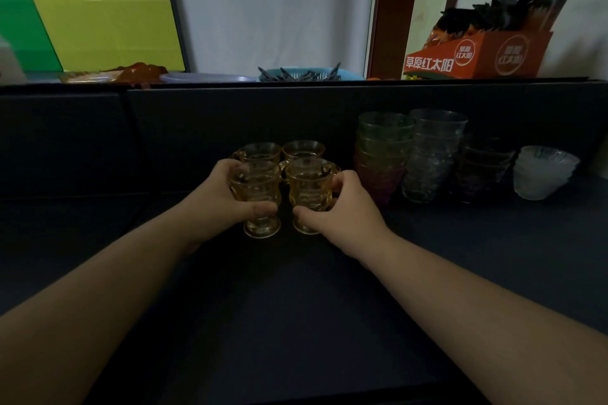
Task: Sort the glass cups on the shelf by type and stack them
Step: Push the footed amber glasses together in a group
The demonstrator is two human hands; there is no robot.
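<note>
- The left hand (pixel 227 197) is wrapped around the left amber stack (pixel 260 197), two handled cups nested one in the other, with the thumb across the narrow waist near the foot.
- The right amber stack (pixel 309 196) is gripped the same way by the right hand (pixel 339 207), fingers curled round the body and the thumb low on the stem.
- Both stacks stand just in front of two more amber cups (pixel 283 151), near the middle of the dark shelf (pixel 296 306); whether their feet touch the surface cannot be told.
- Further right, well apart from the hands, a green-tinted stack (pixel 383 154), a clear stack (pixel 432 154), a dark stack (pixel 483 168) and a frosted bowl stack (pixel 543 174) are already lined up.
- The step is best done by keeping each stack upright, held low where the grip is firm, so the upper cup is not tipped out.
- Handles should be kept from knocking together, and the stacks set down gently beside their own kind.
</note>
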